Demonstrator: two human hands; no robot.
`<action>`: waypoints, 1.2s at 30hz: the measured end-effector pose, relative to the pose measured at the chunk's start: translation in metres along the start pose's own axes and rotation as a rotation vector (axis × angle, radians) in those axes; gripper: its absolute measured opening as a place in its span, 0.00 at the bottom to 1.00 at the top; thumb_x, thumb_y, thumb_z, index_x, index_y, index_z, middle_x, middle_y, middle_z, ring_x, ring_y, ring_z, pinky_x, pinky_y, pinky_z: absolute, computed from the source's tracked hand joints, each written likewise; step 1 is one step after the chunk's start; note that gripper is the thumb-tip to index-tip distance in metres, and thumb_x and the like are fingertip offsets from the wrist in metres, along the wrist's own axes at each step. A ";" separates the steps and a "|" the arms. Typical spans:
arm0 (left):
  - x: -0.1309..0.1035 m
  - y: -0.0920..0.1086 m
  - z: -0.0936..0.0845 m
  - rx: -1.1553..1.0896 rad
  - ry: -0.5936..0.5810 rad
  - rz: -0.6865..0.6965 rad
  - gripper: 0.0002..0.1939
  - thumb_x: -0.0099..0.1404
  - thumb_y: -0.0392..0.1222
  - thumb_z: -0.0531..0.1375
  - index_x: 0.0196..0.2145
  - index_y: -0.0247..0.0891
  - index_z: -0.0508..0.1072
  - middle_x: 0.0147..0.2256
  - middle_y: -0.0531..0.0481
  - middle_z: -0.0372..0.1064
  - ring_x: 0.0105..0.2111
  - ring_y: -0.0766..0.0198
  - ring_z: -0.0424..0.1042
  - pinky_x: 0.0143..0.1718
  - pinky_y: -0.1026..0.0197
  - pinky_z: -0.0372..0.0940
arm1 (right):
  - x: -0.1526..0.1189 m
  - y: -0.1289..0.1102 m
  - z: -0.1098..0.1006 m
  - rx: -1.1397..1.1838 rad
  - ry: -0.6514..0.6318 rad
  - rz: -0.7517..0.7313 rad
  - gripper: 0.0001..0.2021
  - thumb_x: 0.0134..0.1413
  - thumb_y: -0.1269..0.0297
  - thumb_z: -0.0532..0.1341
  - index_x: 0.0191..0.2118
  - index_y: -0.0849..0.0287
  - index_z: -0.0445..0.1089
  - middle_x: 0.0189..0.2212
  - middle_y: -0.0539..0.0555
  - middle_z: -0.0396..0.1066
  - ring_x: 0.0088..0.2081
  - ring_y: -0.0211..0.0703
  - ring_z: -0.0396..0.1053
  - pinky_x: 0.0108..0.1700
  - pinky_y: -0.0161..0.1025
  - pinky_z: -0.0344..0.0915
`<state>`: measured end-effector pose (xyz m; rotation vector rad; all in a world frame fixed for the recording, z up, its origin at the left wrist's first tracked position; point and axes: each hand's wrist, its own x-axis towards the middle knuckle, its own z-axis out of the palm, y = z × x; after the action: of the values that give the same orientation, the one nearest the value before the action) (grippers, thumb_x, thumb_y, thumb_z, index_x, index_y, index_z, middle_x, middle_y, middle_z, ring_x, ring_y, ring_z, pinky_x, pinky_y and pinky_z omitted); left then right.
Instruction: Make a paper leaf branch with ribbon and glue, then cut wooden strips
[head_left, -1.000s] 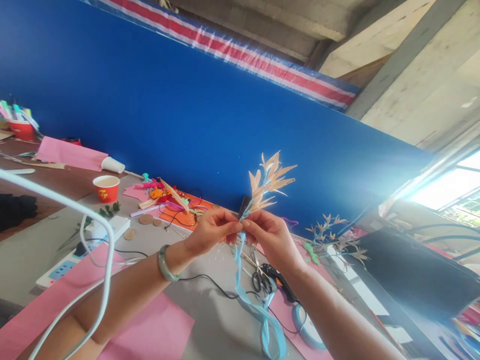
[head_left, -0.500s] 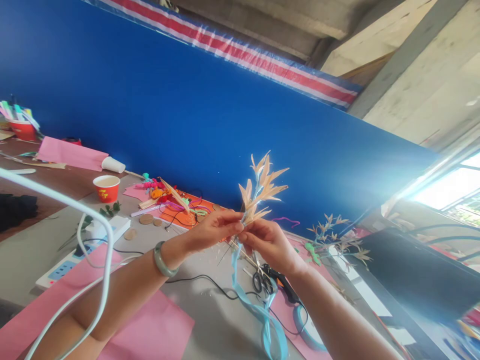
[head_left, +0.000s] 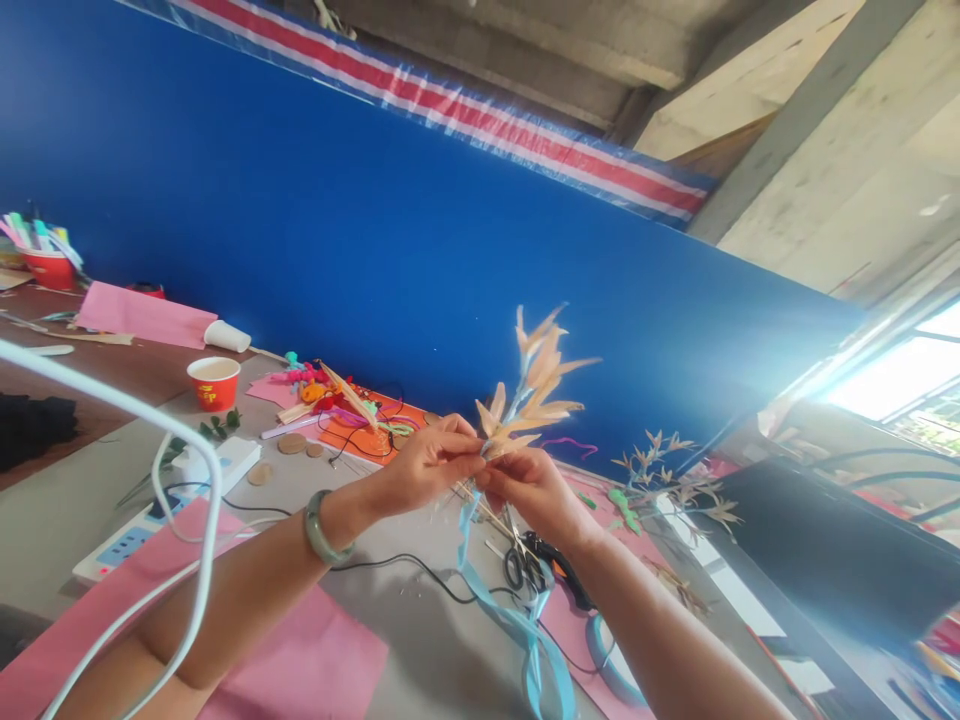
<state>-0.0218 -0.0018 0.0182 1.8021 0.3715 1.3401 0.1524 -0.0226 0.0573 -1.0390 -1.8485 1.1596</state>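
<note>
Both hands meet above the table around a handmade flower stem (head_left: pixel 529 390) with pale peach, pointed petals. My left hand (head_left: pixel 439 458), with a green bangle at the wrist, pinches the base of the stem. My right hand (head_left: pixel 529 490) is closed at the same spot, its fingers on the light blue tape (head_left: pixel 466 540) that hangs down from the stem. This tape runs in loops to a tape roll (head_left: pixel 611 665) on the table. Below the right hand lie black-handled scissors (head_left: pixel 517 565) and a black tool (head_left: pixel 566 570), probably a glue gun. The fingertips partly hide the stem's lower end.
A red paper cup (head_left: pixel 214 385) and a white power strip (head_left: pixel 142 545) stand on the left. A white cable (head_left: pixel 214 500) arcs across the near left. Colourful craft pieces (head_left: pixel 322 390) lie by the blue partition (head_left: pixel 337 220). More peach flower stems (head_left: pixel 667 475) are at right.
The flower stem has tilted to the right, and its petals have turned. Both hands stay together at its base, with the right hand slightly lower and further left.
</note>
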 end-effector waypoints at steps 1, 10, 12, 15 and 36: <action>0.000 -0.001 -0.001 -0.053 0.003 -0.031 0.12 0.62 0.47 0.59 0.30 0.36 0.76 0.30 0.49 0.60 0.31 0.66 0.61 0.32 0.63 0.60 | -0.001 0.000 0.000 0.002 0.000 0.002 0.10 0.48 0.58 0.66 0.29 0.62 0.73 0.20 0.48 0.66 0.19 0.31 0.59 0.22 0.31 0.58; 0.001 -0.010 -0.026 -0.320 -0.347 -0.200 0.13 0.57 0.49 0.63 0.33 0.36 0.79 0.27 0.49 0.65 0.24 0.70 0.60 0.24 0.65 0.56 | -0.007 0.001 0.009 0.099 -0.209 0.044 0.12 0.50 0.58 0.66 0.27 0.63 0.72 0.20 0.49 0.67 0.19 0.31 0.61 0.22 0.31 0.57; 0.000 -0.012 -0.027 -0.334 -0.335 -0.225 0.12 0.55 0.47 0.65 0.30 0.35 0.78 0.26 0.49 0.67 0.25 0.69 0.62 0.26 0.65 0.57 | -0.006 0.003 0.012 0.143 -0.225 0.073 0.12 0.49 0.58 0.66 0.26 0.63 0.70 0.17 0.47 0.65 0.18 0.30 0.61 0.21 0.31 0.56; -0.001 -0.016 -0.025 -0.378 -0.245 -0.245 0.11 0.54 0.46 0.67 0.26 0.34 0.75 0.26 0.50 0.67 0.25 0.70 0.62 0.26 0.65 0.57 | -0.004 0.007 0.016 0.230 -0.188 0.089 0.13 0.46 0.57 0.68 0.26 0.62 0.69 0.18 0.46 0.65 0.16 0.29 0.59 0.19 0.30 0.53; -0.006 -0.020 0.009 0.288 0.359 -0.150 0.08 0.58 0.41 0.59 0.24 0.37 0.64 0.22 0.54 0.63 0.23 0.68 0.62 0.26 0.66 0.57 | -0.001 0.017 0.032 -0.817 0.436 -0.255 0.10 0.56 0.63 0.57 0.26 0.57 0.68 0.22 0.53 0.69 0.24 0.40 0.62 0.28 0.36 0.56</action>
<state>-0.0114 0.0024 -0.0012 1.7140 0.9161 1.5639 0.1298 -0.0302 0.0300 -1.2934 -2.0236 -0.0278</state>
